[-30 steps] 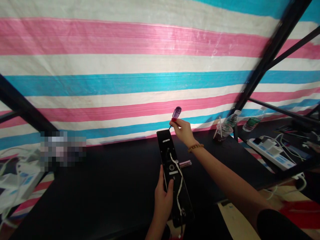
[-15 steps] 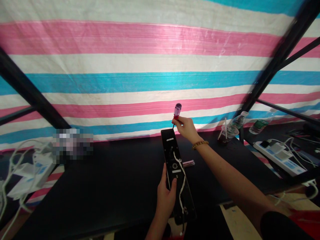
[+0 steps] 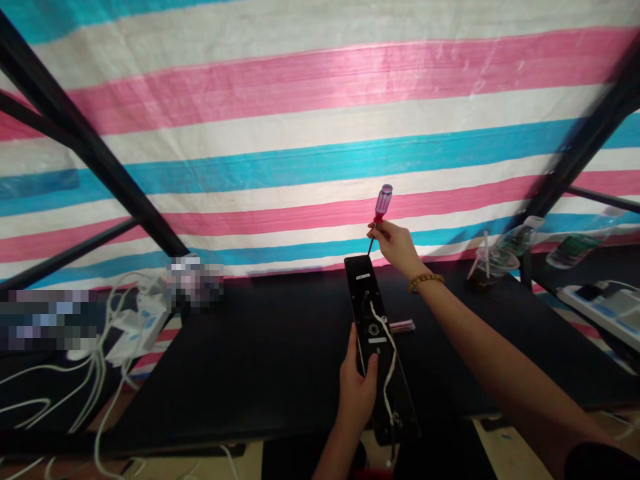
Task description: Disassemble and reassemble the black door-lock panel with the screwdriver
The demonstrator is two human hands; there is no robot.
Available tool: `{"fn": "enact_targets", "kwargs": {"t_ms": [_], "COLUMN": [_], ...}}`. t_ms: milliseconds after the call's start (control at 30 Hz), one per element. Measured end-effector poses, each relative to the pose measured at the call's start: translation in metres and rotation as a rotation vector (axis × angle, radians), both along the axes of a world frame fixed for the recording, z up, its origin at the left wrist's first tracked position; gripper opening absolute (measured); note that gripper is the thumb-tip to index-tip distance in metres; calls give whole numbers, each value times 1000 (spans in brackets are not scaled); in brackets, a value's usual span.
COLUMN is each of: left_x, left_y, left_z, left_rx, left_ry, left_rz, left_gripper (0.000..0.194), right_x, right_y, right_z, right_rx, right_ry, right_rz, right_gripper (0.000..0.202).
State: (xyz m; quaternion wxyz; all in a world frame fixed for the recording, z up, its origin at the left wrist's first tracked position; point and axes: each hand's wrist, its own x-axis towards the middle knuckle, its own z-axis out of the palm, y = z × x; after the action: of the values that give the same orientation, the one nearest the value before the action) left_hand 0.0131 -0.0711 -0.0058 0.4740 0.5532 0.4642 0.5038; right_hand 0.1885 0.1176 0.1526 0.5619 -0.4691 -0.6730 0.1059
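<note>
My left hand [image 3: 359, 380] grips the side of a long black panel [image 3: 361, 283], its thumb lying on the face. The panel leans toward me over the table's front edge, and a white cable [image 3: 393, 357] with a connector at its end runs down it. Between the fingers of my right hand [image 3: 397, 245] is a screwdriver [image 3: 383, 202] with a clear purple handle and a red collar. Its shaft points down to the panel's top right corner; whether the tip sits in a screw is too small to tell.
On the black table [image 3: 240, 360], a small pinkish packet or tool [image 3: 403, 326] lies right of the panel. A plastic cup with a straw [image 3: 493, 263] and clear bottles stand at back right. Power strips [image 3: 135, 330] with white cables lie left and right. Striped sheeting hangs behind.
The camera view has turned left, so everything appears further right. The screwdriver handle stands a little higher above the panel. Both hands keep their hold.
</note>
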Motion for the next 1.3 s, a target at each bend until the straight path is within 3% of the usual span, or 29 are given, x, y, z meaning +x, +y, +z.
{"fn": "enact_targets", "kwargs": {"t_ms": [100,333,533,733,800,867,1000,1067,1167,1300], "left_x": [0,-1,-3,-3,-5,-8,-7,-1,10,21], "left_y": [0,1,4,8,24,52,135,173,210,226], "left_z": [-1,-7,-7,-4,8,29,79,94,100,94], "left_rx": [-4,-4,-18,-67,42,241,562,593,568,517], "left_ry": [-1,-1,-11,-10,52,164,443,558,681,658], "left_rz": [-6,5,20,168,237,280,209,166,54,-90], "left_gripper": [70,68,67,62,54,38,22,23,29,30], "right_x": [-2,6,-1,-4,-2,0,-1,-4,-8,-11], "right_y": [1,12,13,10,10,10,11,11,11,7], "right_z": [-3,4,4,4,5,6,7,7,5,5], "right_rx": [-3,-36,-108,-29,-36,-61,-74,-59,-34,5], "right_ry": [35,68,275,168,159,193,304,338,321,209], "right_rz": [30,-82,145,-21,-25,12,160,214,184,22], "right_gripper": [23,23,15,18,16,14,7,5,10,14]}}
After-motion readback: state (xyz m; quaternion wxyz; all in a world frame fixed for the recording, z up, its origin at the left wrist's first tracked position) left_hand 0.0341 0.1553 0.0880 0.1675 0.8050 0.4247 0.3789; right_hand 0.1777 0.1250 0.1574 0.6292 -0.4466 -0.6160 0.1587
